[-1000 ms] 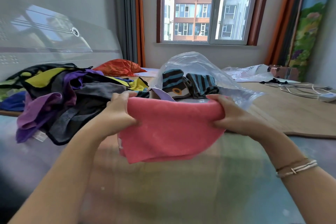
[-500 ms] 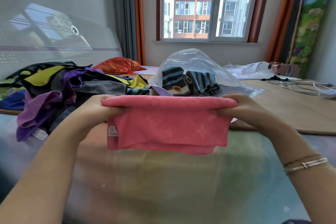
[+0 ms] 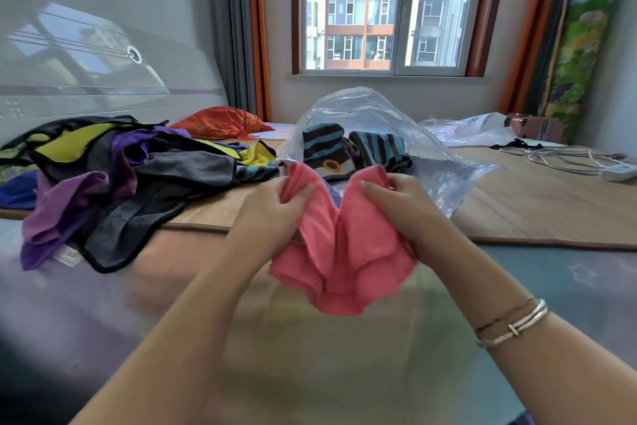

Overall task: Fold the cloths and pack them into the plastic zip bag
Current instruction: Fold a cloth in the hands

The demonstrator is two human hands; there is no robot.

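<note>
Pink cloth [image 3: 344,252] bunched in mid-air, gripped at its top corners by left hand [image 3: 275,214] and right hand [image 3: 400,207] (fingers curled tight), just before clear zip bag [image 3: 431,155] holding striped cloths [image 3: 344,148].

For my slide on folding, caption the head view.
Both hands, left and right, grip a pink cloth before the plastic zip bag.
</note>
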